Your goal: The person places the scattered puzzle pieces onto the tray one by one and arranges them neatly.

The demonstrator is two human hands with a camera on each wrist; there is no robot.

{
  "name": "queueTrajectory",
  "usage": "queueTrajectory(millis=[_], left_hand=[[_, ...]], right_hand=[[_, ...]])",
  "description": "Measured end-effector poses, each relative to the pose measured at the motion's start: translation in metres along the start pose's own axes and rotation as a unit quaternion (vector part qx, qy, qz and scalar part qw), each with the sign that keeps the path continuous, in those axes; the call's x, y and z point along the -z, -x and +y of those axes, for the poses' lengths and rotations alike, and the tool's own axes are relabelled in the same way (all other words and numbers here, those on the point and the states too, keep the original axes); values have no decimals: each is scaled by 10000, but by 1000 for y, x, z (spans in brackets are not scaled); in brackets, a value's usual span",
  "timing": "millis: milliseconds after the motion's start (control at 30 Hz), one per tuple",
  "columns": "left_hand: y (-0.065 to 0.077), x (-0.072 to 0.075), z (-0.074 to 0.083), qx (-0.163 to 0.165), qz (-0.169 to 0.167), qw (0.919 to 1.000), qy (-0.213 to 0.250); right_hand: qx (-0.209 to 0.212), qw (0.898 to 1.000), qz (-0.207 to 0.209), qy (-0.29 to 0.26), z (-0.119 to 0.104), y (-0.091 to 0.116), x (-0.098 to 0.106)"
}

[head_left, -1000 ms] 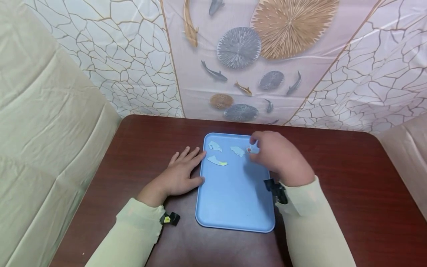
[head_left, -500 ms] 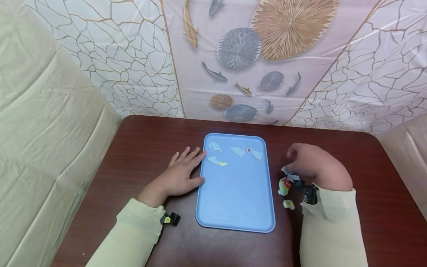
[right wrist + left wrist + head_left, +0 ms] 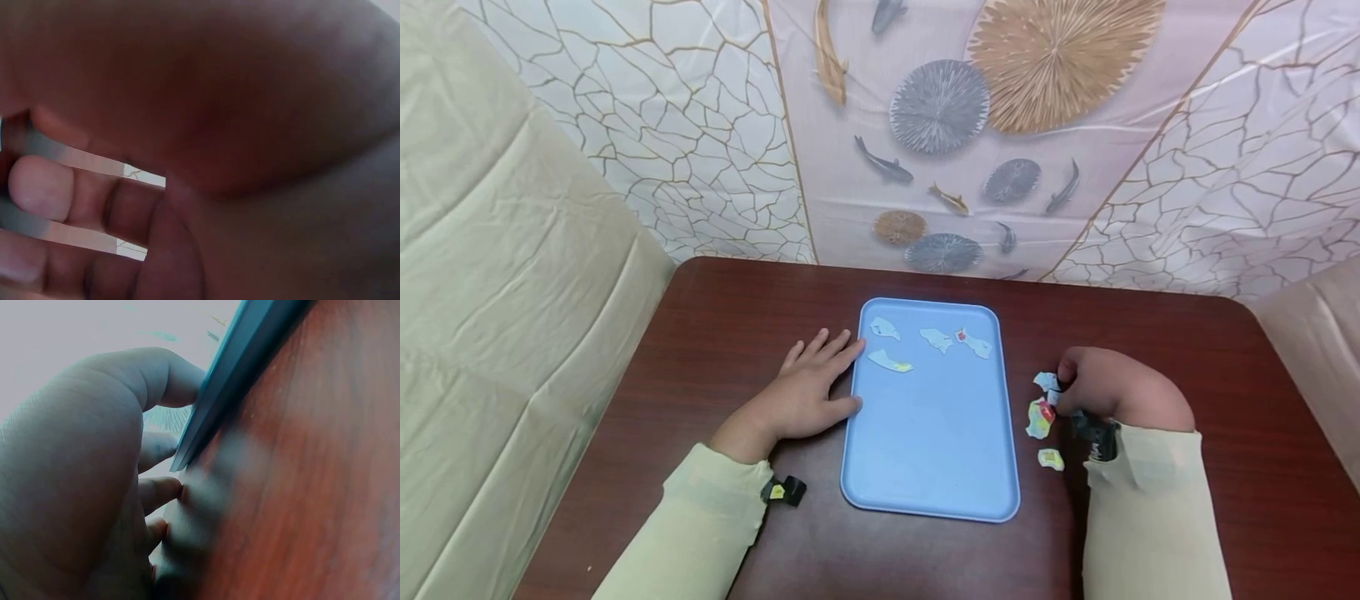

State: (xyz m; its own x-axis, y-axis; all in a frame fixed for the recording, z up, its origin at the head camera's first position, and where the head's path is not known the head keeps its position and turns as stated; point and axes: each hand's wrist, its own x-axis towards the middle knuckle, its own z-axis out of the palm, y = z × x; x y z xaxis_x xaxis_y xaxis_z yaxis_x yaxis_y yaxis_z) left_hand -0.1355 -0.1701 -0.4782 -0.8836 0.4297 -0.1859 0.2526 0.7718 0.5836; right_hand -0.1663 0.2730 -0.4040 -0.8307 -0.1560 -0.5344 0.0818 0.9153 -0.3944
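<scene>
My left hand [image 3: 808, 396] lies with spread fingers along the left edge of a blue tray [image 3: 925, 450]; in the left wrist view its thumb [image 3: 169, 381] touches the rim. At the tray's far end lie flat, irregular pale pieces: a curved piece with a yellow end [image 3: 889, 361], a piece with a red mark [image 3: 974, 342] and others. My right hand [image 3: 1120, 387] is low over more pieces right of the tray, thumb and forefinger curved and apart beside a pale piece [image 3: 1047, 382]. The right wrist view shows bent fingers [image 3: 44, 187], nothing visible between them.
Nearer me, a red and yellow piece [image 3: 1040, 418] and a small yellowish piece [image 3: 1050, 459] lie right of the tray. The dark red wooden table [image 3: 752, 308] ends at a patterned cloth backdrop [image 3: 940, 200]. A pale cloth [image 3: 520, 275] hangs on the left.
My right hand has left the piece with the red mark on the tray, moved right to the loose pieces and come slightly nearer me. My left hand has stayed in place.
</scene>
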Motion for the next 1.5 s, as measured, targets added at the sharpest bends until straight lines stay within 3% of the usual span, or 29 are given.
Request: queueTrajectory(millis=[400,633,967,1333,1500], left_hand=[[-1,0,0,9,7,10000,-12],[-2,-1,-1,0,8,10000,-23],[-3,-1,-2,-2,17,10000,-9],[-2,-1,-2,8,11,10000,-31],[-2,-1,-1,12,3,10000,-43]], right_hand=[[-155,9998,120,23,-2,-9,-3],[15,9986,499,200,-4,-18,-8],[228,9969,686,309,1,-24,-7],[144,9978,650,4,-8,-13,0],[325,9945,992,112,-18,-4,6]])
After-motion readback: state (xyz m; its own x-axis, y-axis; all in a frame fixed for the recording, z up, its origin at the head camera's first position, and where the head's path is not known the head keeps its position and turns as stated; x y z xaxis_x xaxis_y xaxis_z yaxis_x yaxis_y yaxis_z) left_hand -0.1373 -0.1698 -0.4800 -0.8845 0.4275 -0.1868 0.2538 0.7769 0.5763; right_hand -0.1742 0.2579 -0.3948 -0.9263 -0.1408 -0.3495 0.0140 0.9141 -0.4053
